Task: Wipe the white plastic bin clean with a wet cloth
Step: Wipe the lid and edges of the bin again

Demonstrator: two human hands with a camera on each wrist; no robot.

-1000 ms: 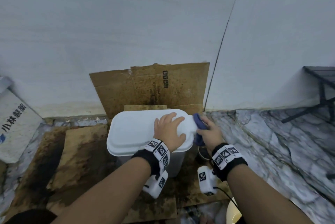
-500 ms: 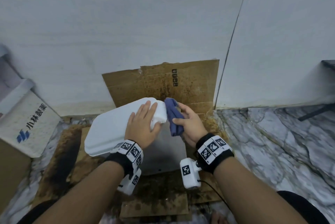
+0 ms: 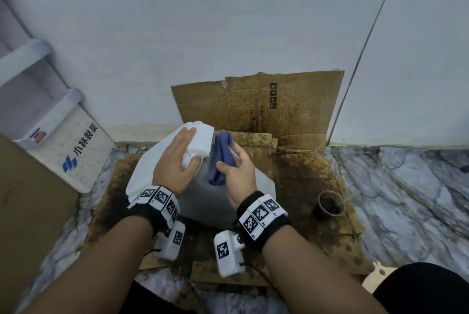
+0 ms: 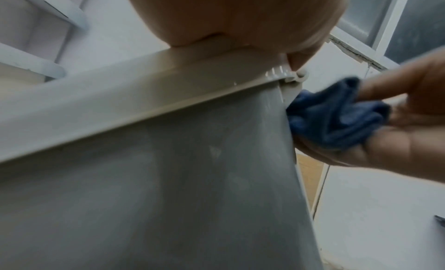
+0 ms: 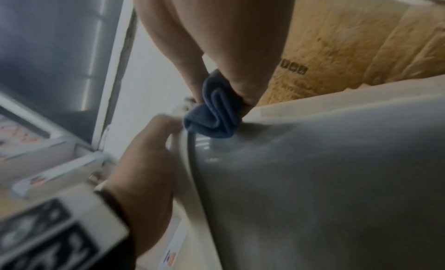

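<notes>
The white plastic bin [image 3: 203, 197] lies tipped to the left on stained cardboard, its white lid [image 3: 147, 169] facing up and left. My left hand [image 3: 177, 161] rests on the lid with fingers flat and the thumb hooked over the lid's edge by the hinge. My right hand [image 3: 236, 171] grips a folded blue cloth [image 3: 222, 158] and holds it against the bin's side just below the lid's rim. The left wrist view shows the cloth [image 4: 332, 118] touching the bin's corner [image 4: 168, 179]. In the right wrist view the cloth [image 5: 214, 116] sits on the bin [image 5: 313, 169].
Stained cardboard [image 3: 266, 108] leans on the white wall behind the bin and covers the floor under it. A small brown cup [image 3: 330, 205] stands to the right. A white box with a blue logo [image 3: 76, 156] is at the left. Marble floor [image 3: 406, 186] spreads to the right.
The bin has gone from upright to tipped over to the left under my left hand. My right hand has brought the cloth from the lid's right edge to the exposed side.
</notes>
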